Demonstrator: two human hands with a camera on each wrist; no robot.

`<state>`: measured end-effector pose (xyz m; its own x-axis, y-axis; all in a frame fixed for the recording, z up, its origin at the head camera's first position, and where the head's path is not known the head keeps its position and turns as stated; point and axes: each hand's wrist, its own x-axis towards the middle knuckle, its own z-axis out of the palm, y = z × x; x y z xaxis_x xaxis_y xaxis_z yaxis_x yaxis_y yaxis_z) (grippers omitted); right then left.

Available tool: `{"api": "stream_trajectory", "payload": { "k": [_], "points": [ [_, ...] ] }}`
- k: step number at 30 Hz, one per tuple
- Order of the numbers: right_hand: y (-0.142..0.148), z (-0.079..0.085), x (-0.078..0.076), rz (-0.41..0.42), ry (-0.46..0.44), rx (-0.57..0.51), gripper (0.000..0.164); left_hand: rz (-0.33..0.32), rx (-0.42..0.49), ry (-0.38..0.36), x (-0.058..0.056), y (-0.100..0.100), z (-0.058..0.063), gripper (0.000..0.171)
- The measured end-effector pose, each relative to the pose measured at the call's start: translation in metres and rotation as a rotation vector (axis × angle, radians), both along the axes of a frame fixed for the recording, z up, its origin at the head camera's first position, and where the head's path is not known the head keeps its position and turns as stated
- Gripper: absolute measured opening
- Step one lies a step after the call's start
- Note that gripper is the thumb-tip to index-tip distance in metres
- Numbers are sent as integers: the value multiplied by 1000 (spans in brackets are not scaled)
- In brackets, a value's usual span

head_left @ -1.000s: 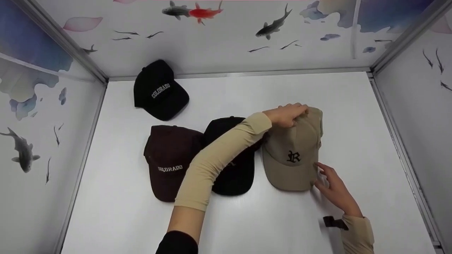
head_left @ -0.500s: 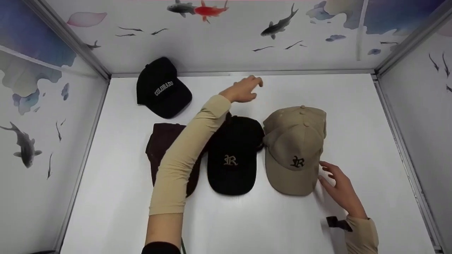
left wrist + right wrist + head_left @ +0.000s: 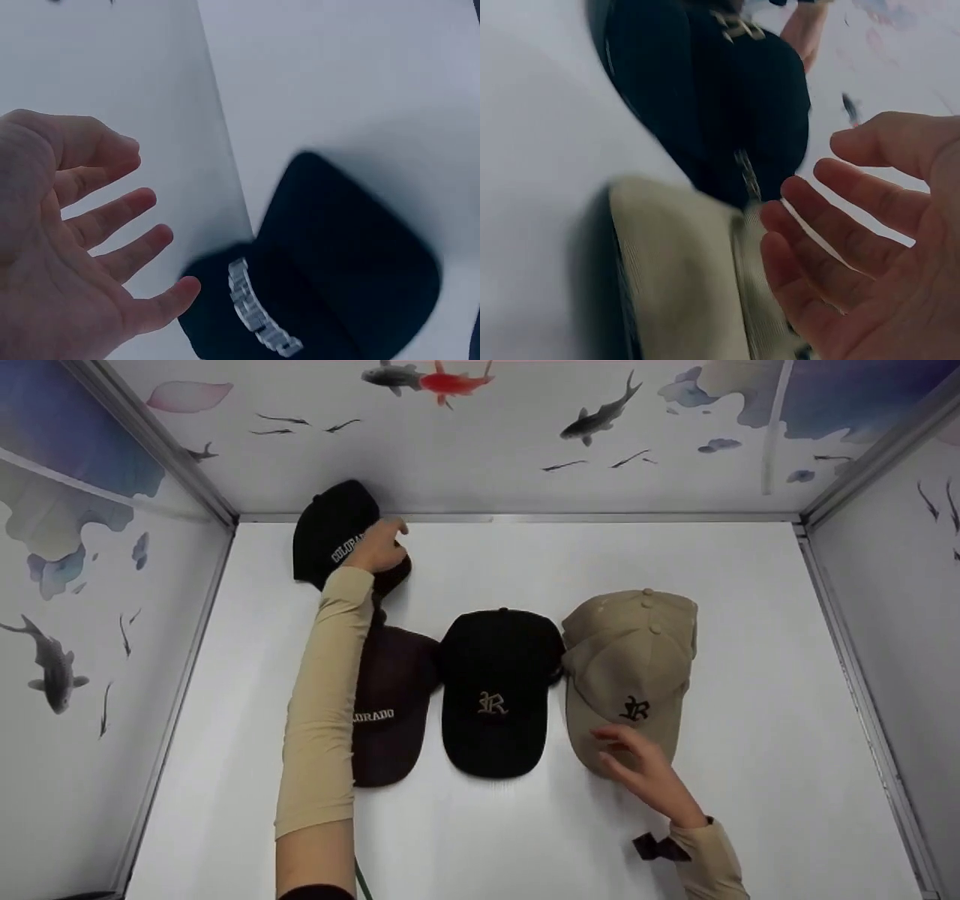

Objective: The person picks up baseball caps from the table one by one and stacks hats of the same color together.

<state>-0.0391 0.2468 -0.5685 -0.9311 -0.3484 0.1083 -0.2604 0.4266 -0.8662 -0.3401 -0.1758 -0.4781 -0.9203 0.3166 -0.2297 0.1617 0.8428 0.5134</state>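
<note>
Over the brim of the black COLORADO cap point(image 3: 330, 521) at the back left is my left hand point(image 3: 379, 546); in the left wrist view its fingers are spread and relaxed, holding nothing, with the cap's brim point(image 3: 352, 247) beyond them. My right hand point(image 3: 649, 776) hovers over the brim of the beige cap point(image 3: 634, 660), its fingers loosely bent and holding nothing. A black cap with an R emblem point(image 3: 495, 660) lies in the middle of the row. To its left is a maroon cap point(image 3: 397, 682), partly hidden by my left sleeve.
The caps lie on a white tabletop point(image 3: 495, 840) framed by metal edges. Walls printed with fish point(image 3: 600, 416) stand at the back and both sides. A dark strap piece point(image 3: 660, 847) hangs at my right wrist.
My left hand has let go of the beige cap's crown and swung left to the black COLORADO cap. My right hand has moved left from the beige cap's side to over its brim.
</note>
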Motion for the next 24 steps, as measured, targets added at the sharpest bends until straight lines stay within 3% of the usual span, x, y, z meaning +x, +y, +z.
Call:
{"api": "stream_trajectory", "payload": {
  "k": [5,9,18,24],
  "points": [
    [-28,-10,-2,177,-11,5,37,145,-46,-103,-1,-34,-5,53],
    [-46,-17,0,257,-22,56,42,205,-32,-145,-2,-52,-9,64],
    [-64,-30,4,307,-15,193,54,207,-11,-172,1,-73,-16,74],
    [-67,-33,4,298,45,234,55,269,-1,-184,2,-78,-20,82]
  ]
}}
